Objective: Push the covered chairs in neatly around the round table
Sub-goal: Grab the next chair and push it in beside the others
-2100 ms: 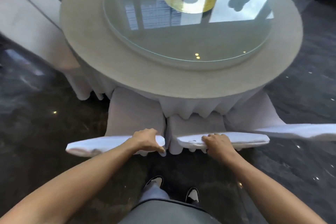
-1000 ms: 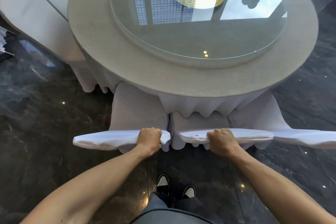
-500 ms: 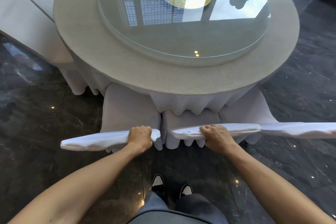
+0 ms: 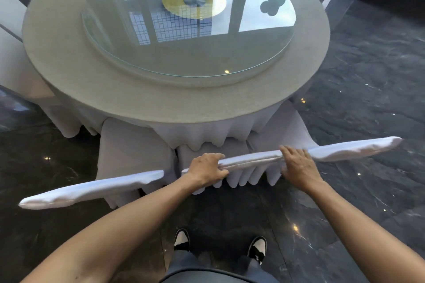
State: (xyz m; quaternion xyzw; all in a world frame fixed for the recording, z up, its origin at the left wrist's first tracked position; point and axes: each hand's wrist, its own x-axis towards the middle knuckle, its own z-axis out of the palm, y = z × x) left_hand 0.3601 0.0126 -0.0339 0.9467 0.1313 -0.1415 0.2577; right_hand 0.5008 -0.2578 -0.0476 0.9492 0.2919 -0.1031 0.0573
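Note:
The round table (image 4: 147, 101) has a pale cloth and a glass turntable (image 4: 190, 50). Three white-covered chairs stand at its near side, their seats tucked under the skirt. My left hand (image 4: 207, 171) grips the left end of the middle chair's backrest (image 4: 250, 159). My right hand (image 4: 297, 165) lies over its right end, fingers draped across the top, where it meets the right chair's backrest (image 4: 358, 148). The left chair's backrest (image 4: 92, 188) slants nearer to me, with no hand on it.
More covered chairs (image 4: 13, 64) stand at the table's left side. A dark glossy marble floor (image 4: 368, 76) surrounds the table. My shoes (image 4: 181, 239) are just behind the middle chair. A glass stem stands at the table's far edge.
My left hand has left the left chair's backrest and taken the middle chair's left end. My right hand slid along to its right end. The view shifted right.

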